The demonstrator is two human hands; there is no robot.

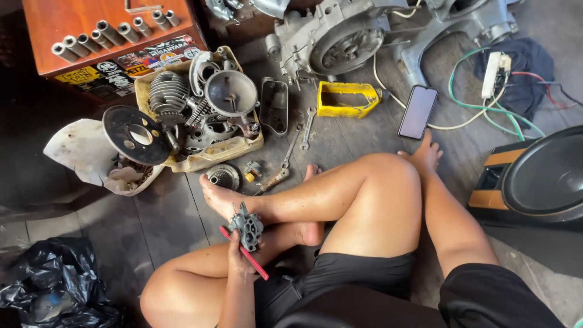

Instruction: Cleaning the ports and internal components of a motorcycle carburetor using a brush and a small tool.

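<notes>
The left hand (238, 254) has its fingers closed around a small grey cast-metal carburettor (246, 225) and a slim red-handled tool (246, 254); beyond the fingers lies a round toothed metal disc (223, 176). The right hand is out of view.

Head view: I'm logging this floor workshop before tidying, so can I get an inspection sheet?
Surface: dark wooden floor, a person sitting cross-legged on it.
Job's things: small grey metal carburettor-like part and red-handled tool, both at the left hand.
Clutter: cream tray heaped with engine parts, black disc, spanner, yellow casing, phone, black bag.
Grips: left hand closed on the part; right hand not in view.
Cables: green and white leads to a power strip.
Surroundings: engine casing, socket row on wooden box, speaker.
</notes>
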